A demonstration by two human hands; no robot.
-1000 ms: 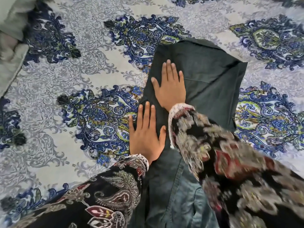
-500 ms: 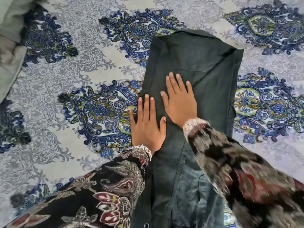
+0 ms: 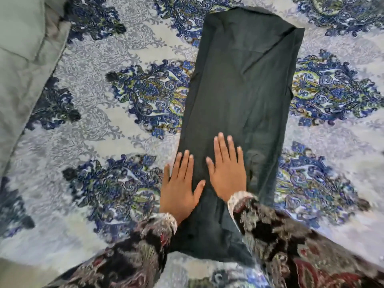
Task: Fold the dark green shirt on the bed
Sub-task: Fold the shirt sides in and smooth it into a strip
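The bedspread (image 3: 99, 129) was a pale grey-blue cloth with a raised, swirling weave, set with big ornate medallions in deep blue, yellow-green and white. Along the left edge lay a plain sage-green quilted cover (image 3: 22, 59), soft and padded, with a stitched seam across it.

In the middle of the bed lay the dark green shirt (image 3: 239, 90), a matte, thin woven fabric folded lengthwise into a long narrow panel that ran away from the person. Its far end was squared off with one diagonal crease near the right corner; the near end was looser, with a few soft wrinkles and overlapping layers.

The left hand (image 3: 179, 190) lay flat, fingers straight and close together, thumb out, resting on the shirt's left edge with its outer side over the bedspread. The right hand (image 3: 227, 173) was just beside it and a little farther forward, palm down and fingers slightly spread, pressing on the fabric. Neither hand gripped anything. Both wrists came out of dark paisley sleeves (image 3: 291, 246) with pale cuffs.
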